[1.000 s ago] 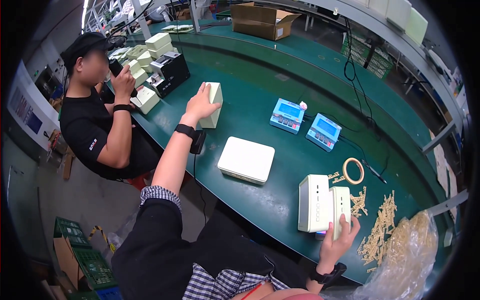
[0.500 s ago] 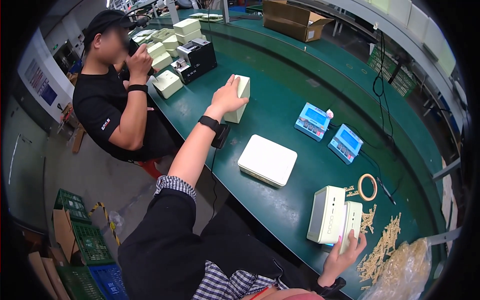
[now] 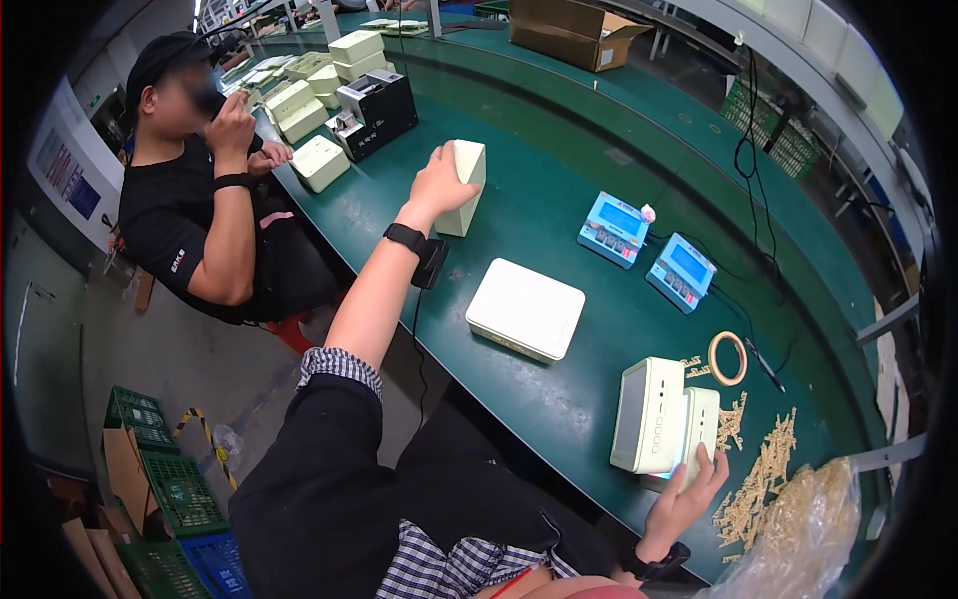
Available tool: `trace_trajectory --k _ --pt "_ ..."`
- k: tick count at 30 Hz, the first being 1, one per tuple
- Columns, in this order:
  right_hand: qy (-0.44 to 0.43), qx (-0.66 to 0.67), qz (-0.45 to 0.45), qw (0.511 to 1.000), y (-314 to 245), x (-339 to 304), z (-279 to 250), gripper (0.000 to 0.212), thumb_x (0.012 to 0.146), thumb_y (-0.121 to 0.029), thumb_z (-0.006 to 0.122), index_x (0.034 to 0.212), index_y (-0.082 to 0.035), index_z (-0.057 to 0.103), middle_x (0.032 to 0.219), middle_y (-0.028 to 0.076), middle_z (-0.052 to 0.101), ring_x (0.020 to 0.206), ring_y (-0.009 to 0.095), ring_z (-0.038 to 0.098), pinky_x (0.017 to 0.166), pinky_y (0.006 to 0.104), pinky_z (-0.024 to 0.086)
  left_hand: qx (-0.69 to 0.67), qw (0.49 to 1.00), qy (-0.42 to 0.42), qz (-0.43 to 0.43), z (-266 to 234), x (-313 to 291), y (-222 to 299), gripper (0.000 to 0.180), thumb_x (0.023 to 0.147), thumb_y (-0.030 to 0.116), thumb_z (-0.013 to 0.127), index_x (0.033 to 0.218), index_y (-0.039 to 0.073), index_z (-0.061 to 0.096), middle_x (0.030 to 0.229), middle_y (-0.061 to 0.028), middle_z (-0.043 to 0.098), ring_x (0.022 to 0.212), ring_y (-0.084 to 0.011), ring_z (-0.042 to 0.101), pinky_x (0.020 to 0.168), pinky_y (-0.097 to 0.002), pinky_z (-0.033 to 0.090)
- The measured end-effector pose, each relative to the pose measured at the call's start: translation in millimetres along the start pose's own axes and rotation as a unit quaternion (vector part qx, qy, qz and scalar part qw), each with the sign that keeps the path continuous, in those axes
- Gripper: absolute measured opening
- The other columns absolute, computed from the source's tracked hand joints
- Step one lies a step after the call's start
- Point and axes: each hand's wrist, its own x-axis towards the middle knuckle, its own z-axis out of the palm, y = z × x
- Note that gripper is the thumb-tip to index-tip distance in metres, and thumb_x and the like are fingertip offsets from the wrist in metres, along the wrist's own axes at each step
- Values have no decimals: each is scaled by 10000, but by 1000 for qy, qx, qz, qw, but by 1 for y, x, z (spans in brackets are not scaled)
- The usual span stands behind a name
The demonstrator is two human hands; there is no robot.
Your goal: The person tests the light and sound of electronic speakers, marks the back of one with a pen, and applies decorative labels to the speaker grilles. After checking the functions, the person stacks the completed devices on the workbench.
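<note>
My left hand (image 3: pixel 442 187), arm stretched out, is wrapped round the upper part of a cream box-shaped device (image 3: pixel 465 206) standing on its narrow side on the green table. Down at the near right, my right hand (image 3: pixel 685 504) has its thumb and fingers on a cream device with ports (image 3: pixel 702 417). Right beside that one stands a second cream device with buttons (image 3: pixel 656 424) and a grey front panel, partly covering it. Between my hands a cream device (image 3: pixel 526 309) lies flat, its plain white face up.
Two blue counter-like units (image 3: pixel 613 230) with cables stand beyond. A tape roll (image 3: pixel 727 358), a pen-like tool (image 3: pixel 765 365), gold letter pieces (image 3: pixel 758 489) and a plastic bag (image 3: pixel 808 529) lie at right. A co-worker (image 3: pixel 200 190) sits at left, near a black machine (image 3: pixel 376 113) and cream housings (image 3: pixel 296 110).
My left fingers have closed further round the standing device. My right hand stays at its device. The co-worker's other hand now shows by the cream housing, and the whole view has shifted slightly.
</note>
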Motion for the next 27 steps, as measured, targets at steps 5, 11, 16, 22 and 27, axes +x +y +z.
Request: trace_trajectory --k 5,11,16,22,27 --pt "-39 -78 -23 996 -17 -5 -6 596 849 -320 672 1341 -40 486 1391 225 413 1279 412 412 1057 507 326 -71 994 -14 -84 -9 7 -1 878 658 272 737 1415 -22 400 1279 -251 590 1144 -371 607 978 -421 493" --pt "-96 -271 79 954 -71 19 4 914 710 -498 760 1427 -78 379 1436 246 366 1297 427 387 1048 585 312 -251 961 57 97 -57 -35 7 847 592 250 769 1334 -55 496 1201 -222 642 1109 -309 636 974 -379 487" --pt "-130 -275 59 951 -67 37 9 1045 621 -529 805 1449 -86 346 1410 275 366 1268 459 395 999 589 363 -284 857 -169 395 -118 -126 76 902 612 240 774 1413 -16 449 1299 -201 588 1158 -267 603 1002 -358 450" --pt "-194 -274 58 940 -68 55 2 1070 594 -429 813 1473 -94 303 1341 261 399 1202 475 433 949 583 404 -251 741 -407 471 -79 -197 106 883 593 172 694 1419 6 429 1187 -251 619 1046 -389 633 904 -417 518" --pt "-204 -254 61 944 -73 61 4 1045 574 -333 790 1469 -94 308 1307 243 416 1174 461 457 938 570 417 -192 728 -422 505 -34 -201 108 890 582 166 678 1428 46 430 1136 -207 640 980 -393 635 852 -427 528"
